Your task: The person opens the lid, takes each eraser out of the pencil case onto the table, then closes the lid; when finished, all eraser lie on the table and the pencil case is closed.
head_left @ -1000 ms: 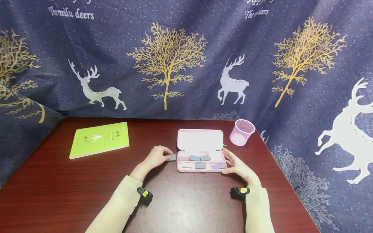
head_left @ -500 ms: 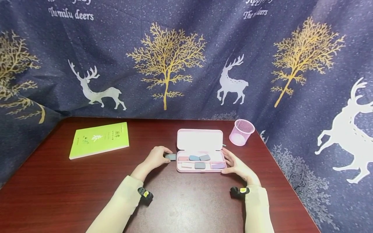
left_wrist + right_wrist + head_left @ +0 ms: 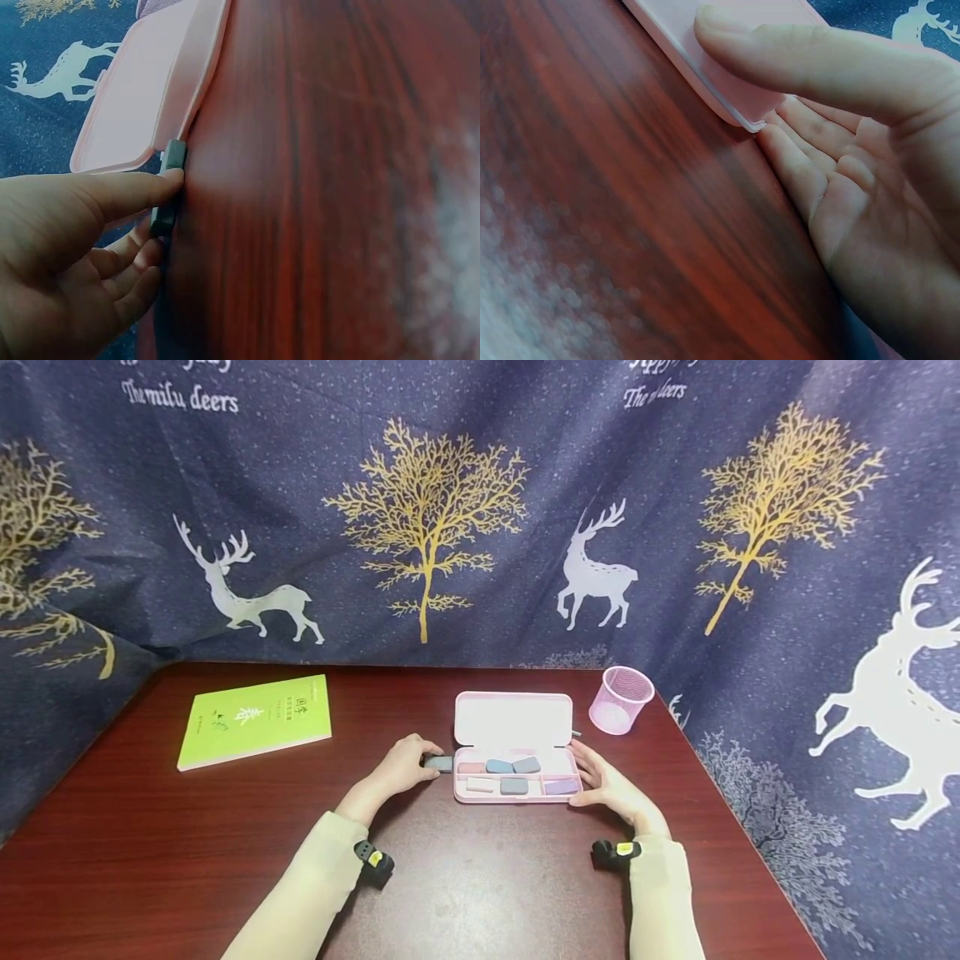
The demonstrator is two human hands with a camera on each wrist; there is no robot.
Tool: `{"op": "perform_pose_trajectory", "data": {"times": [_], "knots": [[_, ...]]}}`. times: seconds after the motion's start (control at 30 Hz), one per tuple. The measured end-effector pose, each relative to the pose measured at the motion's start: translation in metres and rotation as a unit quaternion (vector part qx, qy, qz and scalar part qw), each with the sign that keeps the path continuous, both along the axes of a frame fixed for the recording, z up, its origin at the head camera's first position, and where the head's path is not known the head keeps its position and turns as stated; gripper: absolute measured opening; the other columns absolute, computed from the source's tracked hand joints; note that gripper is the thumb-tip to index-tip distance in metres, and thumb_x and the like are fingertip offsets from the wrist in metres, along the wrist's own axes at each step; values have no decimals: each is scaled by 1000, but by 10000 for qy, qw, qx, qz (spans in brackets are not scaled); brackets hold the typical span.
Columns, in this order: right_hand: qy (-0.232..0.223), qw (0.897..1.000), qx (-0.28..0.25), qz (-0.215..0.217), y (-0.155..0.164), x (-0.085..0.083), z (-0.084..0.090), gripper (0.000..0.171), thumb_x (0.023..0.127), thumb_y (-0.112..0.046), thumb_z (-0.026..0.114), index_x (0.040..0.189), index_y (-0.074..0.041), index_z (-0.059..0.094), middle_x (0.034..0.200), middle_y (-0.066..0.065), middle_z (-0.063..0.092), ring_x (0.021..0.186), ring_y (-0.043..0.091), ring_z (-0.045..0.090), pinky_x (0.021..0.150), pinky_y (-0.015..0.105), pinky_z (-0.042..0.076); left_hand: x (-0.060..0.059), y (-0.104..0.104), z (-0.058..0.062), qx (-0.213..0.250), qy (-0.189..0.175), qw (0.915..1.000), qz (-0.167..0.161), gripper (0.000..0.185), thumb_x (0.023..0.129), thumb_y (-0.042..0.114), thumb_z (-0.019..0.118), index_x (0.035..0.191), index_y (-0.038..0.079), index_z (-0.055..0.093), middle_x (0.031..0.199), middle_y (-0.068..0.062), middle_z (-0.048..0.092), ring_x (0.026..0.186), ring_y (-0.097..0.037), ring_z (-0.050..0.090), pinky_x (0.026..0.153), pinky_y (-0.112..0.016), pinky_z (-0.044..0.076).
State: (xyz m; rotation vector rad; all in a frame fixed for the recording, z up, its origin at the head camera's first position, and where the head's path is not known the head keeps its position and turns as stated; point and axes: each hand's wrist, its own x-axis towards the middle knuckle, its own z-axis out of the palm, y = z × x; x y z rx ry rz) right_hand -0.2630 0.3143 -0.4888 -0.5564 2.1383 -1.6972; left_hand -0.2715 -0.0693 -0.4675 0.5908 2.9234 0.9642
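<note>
My left hand (image 3: 401,764) pinches a dark grey rectangular block (image 3: 442,764).
It's right at the end of an open pale-pink, rectangular, plastic-looking case (image 3: 513,720) between my hands; my right hand (image 3: 611,787) holds the opposite end.

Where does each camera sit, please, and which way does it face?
Head: on the person's head, looking forward and down over the table to the cloth; sleeves, left grip and right grip show.
Left wrist: worn there, facing the left grip, which pinches a dark block by the pink case; no other body part shows.
Right wrist: worn there, facing the right grip at the case's right end; no other body part shows.
Shared: head and left wrist both show block and case.
</note>
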Motion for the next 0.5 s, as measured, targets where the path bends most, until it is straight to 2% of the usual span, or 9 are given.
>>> {"op": "perform_pose_trajectory", "data": {"times": [0.17, 0.3, 0.4, 0.5], "knots": [[-46, 10000, 7, -24, 0, 0, 0, 104, 77, 3, 76, 155, 3, 6, 161, 28, 7, 146, 48, 12, 99, 7, 38, 2, 7, 4, 357, 67, 9985, 408, 43, 77, 13, 79, 115, -1, 67, 102, -17, 64, 98, -32, 60, 89, -45, 50], [-40, 10000, 43, -18, 0, 0, 1, 105, 77, 2, 76, 155, 2, 6, 161, 28, 7, 146, 48, 13, 99, 7, 38, 3, 21, 10, 875, 522, 9922, 719, 37, 79, 10, 77, 113, 0, 65, 98, -14, 63, 93, -29, 62, 84, -44, 51], [-33, 10000, 5, -1, 0, 0, 0, 104, 77, 2, 76, 155, 3, 6, 161, 28, 7, 146, 49, 12, 99, 8, 39, 3, 34, 14, 1180, 875, 9869, 665, 29, 80, 4, 75, 107, 1, 66, 89, -10, 65, 82, -23, 62, 76, -39, 52], [-53, 10000, -59, -2, 0, -1, -1, 104, 78, 2, 76, 154, 3, 6, 161, 28, 7, 146, 49, 12, 98, 8, 40, 3, 50, 17, 1303, 940, 9860, 451, 21, 81, 3, 73, 102, 2, 69, 84, -7, 68, 77, -19, 64, 72, -34, 53]]}}
